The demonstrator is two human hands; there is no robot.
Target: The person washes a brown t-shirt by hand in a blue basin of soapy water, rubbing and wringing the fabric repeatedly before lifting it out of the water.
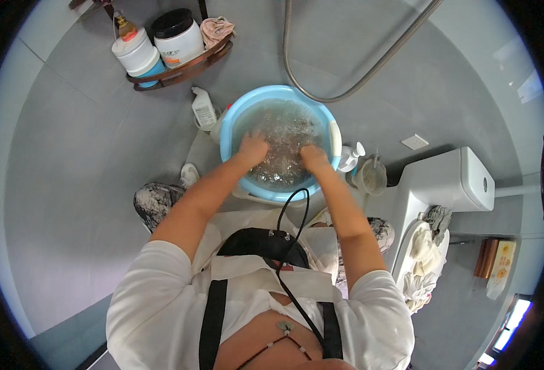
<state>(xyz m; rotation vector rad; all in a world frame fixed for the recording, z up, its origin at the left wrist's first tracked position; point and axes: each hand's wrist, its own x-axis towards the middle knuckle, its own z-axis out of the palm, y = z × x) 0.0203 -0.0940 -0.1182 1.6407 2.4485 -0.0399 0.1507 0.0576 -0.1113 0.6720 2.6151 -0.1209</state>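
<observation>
A round light-blue basin (227, 137) full of churning, splashing water stands in front of me. Both forearms reach down into it. My left hand (254, 149) dips in at the left side of the water, and my right hand (313, 159) at the right side, near the rim. A brownish, mottled mass (282, 151) shows between them under the bubbles; whether it is cloth I cannot make out. Water and motion blur hide the fingers of both hands, so what they hold is not visible.
A corner shelf (185, 71) with white tubs is at upper left. A white bottle (204, 110) stands left of the basin, a pump bottle (349, 156) right of it. A metal hose (370, 80) hangs behind. At right, clothes (425, 259) lie on the toilet (429, 185).
</observation>
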